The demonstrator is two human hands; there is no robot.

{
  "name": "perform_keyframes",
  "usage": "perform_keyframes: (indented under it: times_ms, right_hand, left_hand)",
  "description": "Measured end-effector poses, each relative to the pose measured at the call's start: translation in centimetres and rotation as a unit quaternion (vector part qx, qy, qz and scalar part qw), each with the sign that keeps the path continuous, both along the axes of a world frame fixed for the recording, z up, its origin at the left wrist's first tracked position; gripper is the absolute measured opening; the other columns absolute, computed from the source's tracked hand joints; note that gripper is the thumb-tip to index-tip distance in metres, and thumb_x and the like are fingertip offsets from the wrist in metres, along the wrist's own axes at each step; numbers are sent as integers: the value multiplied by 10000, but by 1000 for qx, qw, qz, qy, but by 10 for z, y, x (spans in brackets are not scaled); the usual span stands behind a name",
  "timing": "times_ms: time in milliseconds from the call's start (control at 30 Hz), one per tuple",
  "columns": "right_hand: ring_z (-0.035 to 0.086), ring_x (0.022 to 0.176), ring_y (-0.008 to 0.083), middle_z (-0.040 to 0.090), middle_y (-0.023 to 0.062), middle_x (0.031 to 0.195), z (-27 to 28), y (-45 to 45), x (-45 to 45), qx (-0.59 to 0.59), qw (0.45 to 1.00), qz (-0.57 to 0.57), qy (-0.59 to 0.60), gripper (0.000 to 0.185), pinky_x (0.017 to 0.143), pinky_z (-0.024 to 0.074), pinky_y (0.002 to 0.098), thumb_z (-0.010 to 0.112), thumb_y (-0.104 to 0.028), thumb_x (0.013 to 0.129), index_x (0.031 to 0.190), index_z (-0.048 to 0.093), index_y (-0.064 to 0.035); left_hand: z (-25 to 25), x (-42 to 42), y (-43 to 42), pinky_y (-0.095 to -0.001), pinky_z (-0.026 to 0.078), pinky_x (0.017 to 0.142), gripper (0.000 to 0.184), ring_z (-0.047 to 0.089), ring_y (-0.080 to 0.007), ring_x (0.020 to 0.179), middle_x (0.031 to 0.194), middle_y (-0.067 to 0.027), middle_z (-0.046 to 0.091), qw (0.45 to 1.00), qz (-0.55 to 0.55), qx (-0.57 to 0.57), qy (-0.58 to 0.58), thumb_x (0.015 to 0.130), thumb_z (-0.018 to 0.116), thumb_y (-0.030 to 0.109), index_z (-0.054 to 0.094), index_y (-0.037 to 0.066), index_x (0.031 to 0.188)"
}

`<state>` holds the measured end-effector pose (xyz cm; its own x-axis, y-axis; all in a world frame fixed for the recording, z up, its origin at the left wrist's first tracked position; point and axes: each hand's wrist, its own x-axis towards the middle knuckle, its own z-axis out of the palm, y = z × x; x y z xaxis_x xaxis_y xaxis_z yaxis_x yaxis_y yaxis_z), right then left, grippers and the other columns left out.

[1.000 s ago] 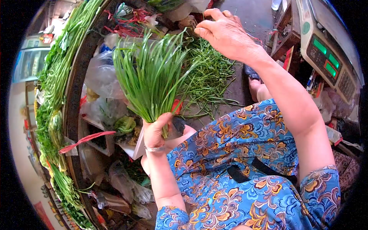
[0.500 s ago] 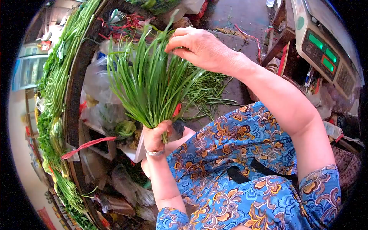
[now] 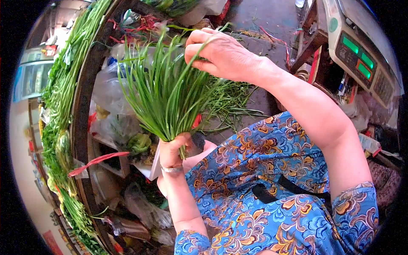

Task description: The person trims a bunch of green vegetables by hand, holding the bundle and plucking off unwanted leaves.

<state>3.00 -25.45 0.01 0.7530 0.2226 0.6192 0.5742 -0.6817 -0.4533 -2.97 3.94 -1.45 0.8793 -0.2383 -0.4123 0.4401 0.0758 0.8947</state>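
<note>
My left hand [image 3: 173, 152], with a band at the wrist, is wrapped round the base of a bunch of long green leaves [image 3: 165, 93]. The leaves fan upward, and the short cut ends poke out below the thumb. At the bunch's upper right, my right hand [image 3: 212, 53] has its fingers curled and pinched on some leaf blades, one of which passes across the fingers. Behind the bunch, a heap of loose green stalks [image 3: 231, 100] lies on the ground.
Long green vegetables [image 3: 70, 85] lie along a dark-edged shelf [image 3: 80, 97] at the left. A scale [image 3: 361, 55] with green lit digits stands at the upper right. Plastic bags [image 3: 110, 85], a red strip [image 3: 100, 163] and red ties [image 3: 144, 25] are near the bunch.
My right hand has come down and left from above the loose stalks to the bunch's leaf tips and closed on some blades. The bunch sits slightly lower with my left hand still round it.
</note>
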Motion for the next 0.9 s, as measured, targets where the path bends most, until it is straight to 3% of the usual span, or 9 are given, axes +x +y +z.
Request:
perform_keyframes:
  times_ms: [200, 467, 567, 633, 900]
  right_hand:
    - [607, 879, 343, 609, 123, 919, 0, 1, -7, 53, 992, 48, 103, 142, 772, 494, 415, 607, -156, 869, 976, 611, -63]
    - [629, 835, 289, 627, 135, 865, -6, -5, -5, 140, 972, 125, 141, 227, 750, 492, 365, 650, -97, 831, 1046, 619, -34]
    - [624, 841, 310, 617, 141, 867, -7, -4, -6, 106, 976, 118, 152, 178, 751, 494, 382, 628, -118, 851, 1007, 622, -32]
    - [614, 862, 330, 605, 145, 876, -4, 0, -11, 1, 992, 45, 117, 161, 756, 491, 414, 598, -153, 872, 976, 618, -31]
    - [608, 847, 373, 597, 174, 881, -17, 15, -5, -29, 989, -29, 144, 151, 735, 485, 458, 551, -164, 885, 899, 617, -29]
  left_hand:
    - [2, 4, -1, -280, 469, 474, 202, 595, -193, 531, 718, -102, 650, 1000, 21, -1, 2, 709, 689, -9, 653, -26, 906]
    - [5, 5, -1, -280, 454, 459, 198, 572, -178, 507, 679, -81, 626, 1000, -7, -3, -8, 725, 691, -19, 636, -15, 915]
    - [5, 4, -6, -279, 450, 454, 189, 565, -176, 495, 657, -81, 621, 999, 22, 16, -22, 724, 688, -16, 637, -16, 906]
    - [3, 5, 0, -279, 451, 450, 193, 567, -177, 495, 662, -83, 623, 1000, 3, 8, -11, 721, 691, -16, 637, -19, 905]
    - [10, -1, -14, -267, 445, 414, 202, 574, -169, 496, 686, -92, 634, 998, -5, 55, -19, 702, 705, -17, 639, -29, 892]
